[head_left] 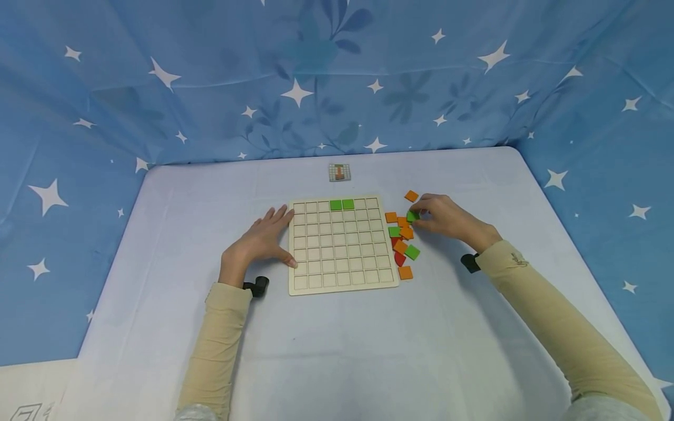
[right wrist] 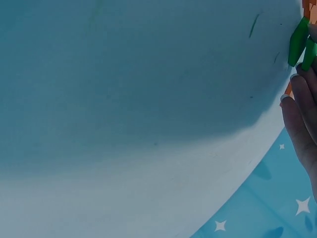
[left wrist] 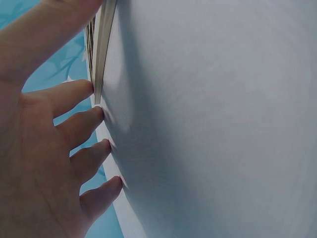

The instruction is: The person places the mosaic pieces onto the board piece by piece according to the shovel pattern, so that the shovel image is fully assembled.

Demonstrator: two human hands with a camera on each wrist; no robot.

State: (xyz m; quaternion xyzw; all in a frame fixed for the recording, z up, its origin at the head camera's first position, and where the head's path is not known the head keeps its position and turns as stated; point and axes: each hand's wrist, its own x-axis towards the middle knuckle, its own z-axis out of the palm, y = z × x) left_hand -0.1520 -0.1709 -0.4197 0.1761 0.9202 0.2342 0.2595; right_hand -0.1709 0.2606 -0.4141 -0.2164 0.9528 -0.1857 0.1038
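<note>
A pale square board [head_left: 342, 290] with a grid of recessed cells lies on the table, and two green square tiles [head_left: 342, 204] sit side by side in its far row. My left hand [head_left: 261, 238] spreads over the board's left edge, thumb near the lower part and fingertips near the far corner; in the left wrist view its fingers are extended along the board's side. To the right of the board, my right hand [head_left: 441, 216] pinches a green tile [head_left: 413, 216] between thumb and fingers. It is just over a loose pile of orange tiles [head_left: 391, 217], green tiles [head_left: 412, 252] and red pieces [head_left: 400, 259].
Beyond the board lies a small card [head_left: 339, 172] with a grid and an orange and green pattern. One orange tile [head_left: 411, 196] is apart from the pile, on its far side. A blue starry curtain [head_left: 337, 88] hangs behind the white table [head_left: 337, 351].
</note>
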